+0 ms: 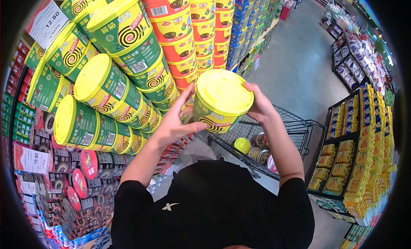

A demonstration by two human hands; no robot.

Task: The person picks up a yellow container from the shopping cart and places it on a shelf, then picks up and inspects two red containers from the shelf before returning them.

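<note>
Between both hands I hold a green and yellow tub of mosquito coils [220,101], its yellow lid facing up toward me. My left hand [176,123] grips its left side, thumb low across the front and fingers along the far side. On the right side, my right hand [260,104] is closed around the tub just below the lid rim. Matching green and yellow tubs [124,39] are stacked to the left. Behind and below the held tub stands a wire shopping cart [278,125].
Inside the cart lie a yellow-lidded tub [242,145] and several round tins [259,155]. Orange and yellow tubs [171,24] rise ahead. Pink-lidded packs [89,165] fill the lower left, near price cards [47,22]. Shelves of yellow bottles [342,163] stand right of the aisle floor [295,56].
</note>
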